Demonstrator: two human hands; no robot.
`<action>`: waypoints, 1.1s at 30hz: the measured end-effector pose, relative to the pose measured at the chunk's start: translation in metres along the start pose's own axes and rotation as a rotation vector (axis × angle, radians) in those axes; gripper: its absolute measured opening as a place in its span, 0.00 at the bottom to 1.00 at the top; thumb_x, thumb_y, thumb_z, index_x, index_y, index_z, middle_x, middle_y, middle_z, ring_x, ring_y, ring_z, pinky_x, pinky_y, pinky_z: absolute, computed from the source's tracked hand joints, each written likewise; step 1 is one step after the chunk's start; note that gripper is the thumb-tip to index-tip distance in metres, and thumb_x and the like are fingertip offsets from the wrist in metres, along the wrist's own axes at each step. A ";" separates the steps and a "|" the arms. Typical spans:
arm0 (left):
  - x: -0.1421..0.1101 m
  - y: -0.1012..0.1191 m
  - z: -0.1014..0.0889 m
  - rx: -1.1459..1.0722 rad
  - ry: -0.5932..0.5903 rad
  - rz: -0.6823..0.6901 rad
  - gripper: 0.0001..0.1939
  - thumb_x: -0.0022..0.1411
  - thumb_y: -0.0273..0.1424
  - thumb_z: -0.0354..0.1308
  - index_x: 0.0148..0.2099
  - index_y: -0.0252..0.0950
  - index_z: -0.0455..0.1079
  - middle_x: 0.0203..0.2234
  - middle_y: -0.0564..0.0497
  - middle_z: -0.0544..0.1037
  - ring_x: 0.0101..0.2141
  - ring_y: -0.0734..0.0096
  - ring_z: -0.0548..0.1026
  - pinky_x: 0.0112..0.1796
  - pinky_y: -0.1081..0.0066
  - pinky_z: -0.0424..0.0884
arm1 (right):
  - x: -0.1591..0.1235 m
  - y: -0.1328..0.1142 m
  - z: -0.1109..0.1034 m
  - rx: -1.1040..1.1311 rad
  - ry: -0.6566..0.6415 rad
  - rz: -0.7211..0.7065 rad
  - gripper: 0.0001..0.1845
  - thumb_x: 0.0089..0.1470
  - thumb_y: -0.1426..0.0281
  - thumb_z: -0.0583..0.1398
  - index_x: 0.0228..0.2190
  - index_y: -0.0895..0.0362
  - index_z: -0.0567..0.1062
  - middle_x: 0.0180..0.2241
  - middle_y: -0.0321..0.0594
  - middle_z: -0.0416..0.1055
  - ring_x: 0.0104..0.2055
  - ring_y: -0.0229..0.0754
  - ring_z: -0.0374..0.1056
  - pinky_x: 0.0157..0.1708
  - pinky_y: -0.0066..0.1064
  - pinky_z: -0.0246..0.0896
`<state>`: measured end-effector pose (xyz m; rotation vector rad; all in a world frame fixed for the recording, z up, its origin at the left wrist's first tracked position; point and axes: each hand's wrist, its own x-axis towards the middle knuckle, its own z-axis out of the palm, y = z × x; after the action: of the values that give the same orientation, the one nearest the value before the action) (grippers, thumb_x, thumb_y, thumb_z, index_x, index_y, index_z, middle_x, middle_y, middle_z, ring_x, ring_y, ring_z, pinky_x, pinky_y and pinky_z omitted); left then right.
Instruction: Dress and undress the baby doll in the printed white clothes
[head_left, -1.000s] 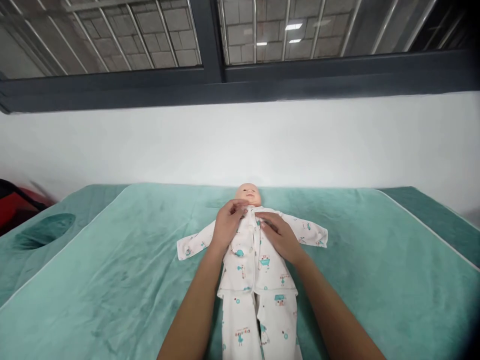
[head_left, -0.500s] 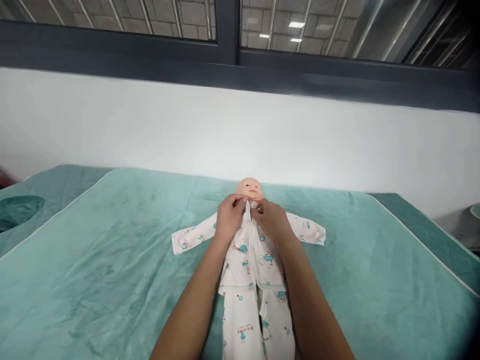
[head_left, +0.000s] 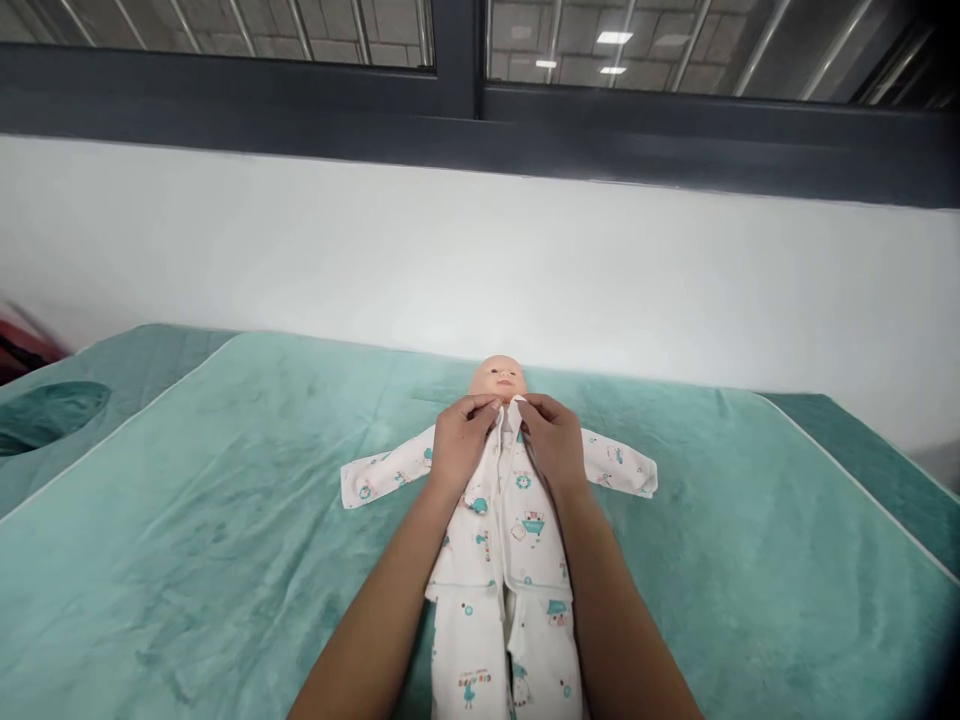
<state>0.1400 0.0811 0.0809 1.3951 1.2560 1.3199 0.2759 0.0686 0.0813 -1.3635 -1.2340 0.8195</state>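
Observation:
A baby doll [head_left: 498,375] lies on its back, its head toward the wall. It wears a white pajama top [head_left: 534,545] with small teal and red prints, and matching pajama pants [head_left: 469,660]. Both sleeves stretch out to the sides. My left hand [head_left: 461,440] pinches the top's front edge at the neck, on the left side. Across from it, my right hand [head_left: 553,440] pinches the other front edge near the collar. Between the two hands the edges stand slightly apart at the neck. Lower down, the front edges lie close together.
A teal plush cover [head_left: 225,520] with white piping spreads under the doll. At the left, the bed has an oval face hole [head_left: 56,415]. Behind stand a white wall [head_left: 300,250] and a dark window frame [head_left: 465,110]. A red and black item [head_left: 26,350] sits at the far left.
Both hands have gone from lying over the chest to pinching the collar edges. The right hand has lifted its edge and drawn it slightly away from the left one. The view has tilted down.

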 end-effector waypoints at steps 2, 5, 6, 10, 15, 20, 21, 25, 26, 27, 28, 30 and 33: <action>0.000 0.000 0.000 -0.053 -0.022 -0.029 0.13 0.59 0.40 0.61 0.40 0.38 0.80 0.31 0.50 0.82 0.32 0.67 0.76 0.34 0.70 0.69 | 0.001 0.004 0.001 0.093 0.004 0.018 0.16 0.53 0.60 0.59 0.36 0.56 0.81 0.28 0.36 0.76 0.31 0.42 0.69 0.33 0.30 0.63; -0.001 0.000 0.000 -0.096 -0.040 -0.043 0.13 0.57 0.40 0.62 0.39 0.38 0.81 0.32 0.50 0.82 0.32 0.67 0.76 0.35 0.70 0.70 | 0.001 0.006 0.001 0.126 -0.039 0.012 0.16 0.51 0.59 0.61 0.36 0.55 0.82 0.31 0.36 0.78 0.35 0.44 0.72 0.37 0.31 0.65; -0.001 0.000 0.000 -0.109 -0.042 -0.045 0.13 0.57 0.40 0.63 0.39 0.38 0.80 0.32 0.50 0.82 0.32 0.67 0.76 0.35 0.70 0.70 | 0.000 0.006 0.000 0.127 -0.062 0.007 0.16 0.51 0.59 0.61 0.36 0.55 0.82 0.32 0.37 0.79 0.36 0.44 0.72 0.38 0.31 0.65; 0.001 -0.003 0.000 -0.160 -0.037 -0.073 0.14 0.55 0.41 0.65 0.39 0.37 0.79 0.28 0.51 0.80 0.29 0.71 0.73 0.32 0.72 0.68 | -0.001 0.004 -0.002 0.143 -0.112 -0.006 0.15 0.51 0.62 0.61 0.37 0.55 0.82 0.34 0.37 0.80 0.38 0.44 0.74 0.40 0.32 0.66; 0.005 -0.006 -0.002 -0.180 -0.078 -0.073 0.13 0.55 0.40 0.65 0.37 0.35 0.79 0.25 0.52 0.77 0.27 0.74 0.71 0.31 0.73 0.67 | -0.003 0.005 -0.002 0.137 -0.090 -0.019 0.14 0.51 0.64 0.61 0.38 0.55 0.82 0.35 0.37 0.80 0.40 0.45 0.74 0.43 0.33 0.67; 0.005 -0.006 -0.003 -0.192 -0.119 -0.058 0.13 0.56 0.39 0.64 0.38 0.36 0.79 0.26 0.52 0.77 0.28 0.74 0.71 0.32 0.72 0.67 | -0.002 0.007 -0.002 0.129 -0.097 -0.050 0.13 0.52 0.64 0.61 0.38 0.55 0.82 0.37 0.38 0.80 0.42 0.44 0.74 0.44 0.34 0.66; 0.005 -0.006 -0.003 -0.194 -0.123 -0.053 0.13 0.56 0.40 0.64 0.39 0.36 0.78 0.26 0.52 0.77 0.28 0.74 0.71 0.33 0.72 0.67 | -0.002 0.007 -0.003 0.120 -0.102 -0.065 0.13 0.52 0.64 0.61 0.38 0.54 0.82 0.38 0.38 0.80 0.42 0.44 0.74 0.44 0.33 0.66; 0.005 -0.005 -0.006 -0.228 -0.149 -0.056 0.14 0.56 0.39 0.64 0.40 0.35 0.77 0.26 0.52 0.76 0.28 0.74 0.71 0.33 0.72 0.68 | -0.002 0.008 -0.002 0.072 -0.102 -0.113 0.14 0.51 0.64 0.63 0.39 0.55 0.81 0.36 0.39 0.78 0.38 0.42 0.72 0.40 0.31 0.66; 0.005 -0.004 -0.008 -0.229 -0.169 -0.058 0.14 0.57 0.39 0.63 0.40 0.35 0.77 0.27 0.51 0.76 0.28 0.74 0.71 0.33 0.72 0.68 | -0.001 0.008 -0.002 0.044 -0.095 -0.130 0.14 0.51 0.64 0.63 0.39 0.55 0.81 0.36 0.39 0.78 0.37 0.42 0.72 0.39 0.31 0.66; 0.005 -0.002 -0.009 -0.226 -0.189 -0.061 0.14 0.57 0.39 0.63 0.41 0.35 0.77 0.28 0.51 0.77 0.29 0.74 0.71 0.34 0.72 0.68 | -0.002 0.008 -0.002 0.003 -0.085 -0.156 0.14 0.51 0.64 0.63 0.39 0.55 0.81 0.35 0.39 0.77 0.35 0.41 0.71 0.38 0.31 0.66; 0.005 -0.001 -0.010 -0.222 -0.209 -0.065 0.14 0.58 0.39 0.63 0.41 0.35 0.77 0.29 0.51 0.77 0.29 0.74 0.71 0.34 0.72 0.69 | -0.002 0.007 -0.002 -0.053 -0.077 -0.193 0.14 0.52 0.64 0.62 0.39 0.55 0.80 0.34 0.39 0.76 0.34 0.40 0.70 0.37 0.31 0.65; 0.004 0.001 -0.011 -0.231 -0.238 -0.071 0.14 0.58 0.39 0.63 0.43 0.36 0.76 0.31 0.51 0.78 0.32 0.73 0.73 0.35 0.73 0.69 | -0.004 0.005 -0.002 -0.189 -0.062 -0.283 0.13 0.54 0.66 0.61 0.40 0.54 0.80 0.33 0.38 0.75 0.32 0.39 0.69 0.36 0.30 0.65; 0.003 0.002 -0.011 -0.277 -0.254 -0.084 0.15 0.56 0.38 0.65 0.45 0.38 0.76 0.33 0.51 0.79 0.35 0.70 0.75 0.37 0.72 0.69 | -0.006 0.001 -0.002 -0.368 -0.051 -0.396 0.12 0.57 0.68 0.59 0.40 0.53 0.80 0.30 0.36 0.71 0.30 0.38 0.67 0.35 0.30 0.63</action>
<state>0.1294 0.0832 0.0843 1.2536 0.9152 1.1673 0.2766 0.0620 0.0802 -1.3228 -1.6866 0.3610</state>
